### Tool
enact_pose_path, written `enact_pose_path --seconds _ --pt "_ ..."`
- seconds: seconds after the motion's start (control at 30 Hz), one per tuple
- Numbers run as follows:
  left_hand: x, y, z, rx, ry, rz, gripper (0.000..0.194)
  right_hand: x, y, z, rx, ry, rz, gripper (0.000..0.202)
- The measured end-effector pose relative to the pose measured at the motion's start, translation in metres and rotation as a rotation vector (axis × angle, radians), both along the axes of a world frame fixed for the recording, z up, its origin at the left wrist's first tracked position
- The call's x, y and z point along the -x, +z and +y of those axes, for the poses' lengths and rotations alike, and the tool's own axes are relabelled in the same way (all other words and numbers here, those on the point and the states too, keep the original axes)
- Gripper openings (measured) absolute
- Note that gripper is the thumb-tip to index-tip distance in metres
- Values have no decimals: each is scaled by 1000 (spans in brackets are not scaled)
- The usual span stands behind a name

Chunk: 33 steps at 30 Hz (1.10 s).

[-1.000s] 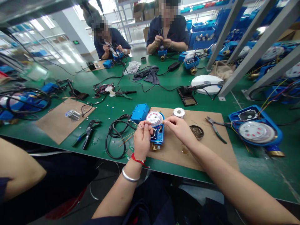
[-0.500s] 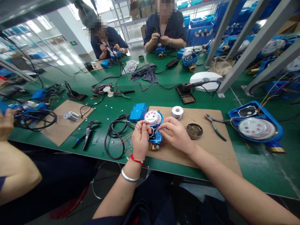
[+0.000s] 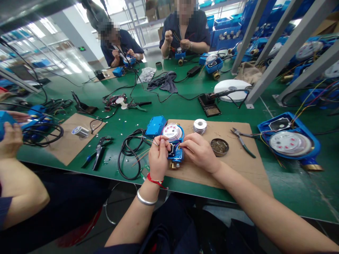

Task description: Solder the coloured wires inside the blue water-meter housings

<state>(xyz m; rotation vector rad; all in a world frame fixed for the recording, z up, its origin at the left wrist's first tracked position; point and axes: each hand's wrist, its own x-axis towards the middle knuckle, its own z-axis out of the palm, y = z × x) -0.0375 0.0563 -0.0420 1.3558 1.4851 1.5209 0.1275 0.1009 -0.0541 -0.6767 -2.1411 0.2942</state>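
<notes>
A blue water meter (image 3: 172,131) with a round white dial and brass fitting lies on a cardboard sheet (image 3: 238,176) in front of me. My left hand (image 3: 159,155), with a red cord and silver bangle at the wrist, pinches thin wires over the meter's left side. At its right edge my right hand (image 3: 200,151) has thumb and forefinger closed on thin coloured wires. The exact wire ends are too small to make out. Against the meter's upper left stands its blue box cover (image 3: 155,125), and a coil of black cable (image 3: 129,155) lies beside it.
Right of the meter are a solder spool (image 3: 200,126), a round tin (image 3: 219,146), pliers (image 3: 242,141) and another meter (image 3: 290,141). A soldering iron (image 3: 219,95) rests in its stand behind. Wire strippers (image 3: 99,151) lie left. Co-workers sit opposite and at my left.
My right fingers have shifted slightly and closed more on the wires; my left hand stays put. The co-worker at left has moved a blue part inward, and the one opposite has spread their hands apart.
</notes>
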Motion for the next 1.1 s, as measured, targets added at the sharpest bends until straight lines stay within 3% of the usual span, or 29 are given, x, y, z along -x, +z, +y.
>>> enact_pose_path --seconds 0.23,1.1 --pt "0 0 0 -10 9 4 24 -6 -11 -2 -115 -24 -51 16" --pt "-3 1 -1 -20 20 -30 25 -16 -18 -5 -163 -14 -59 18"
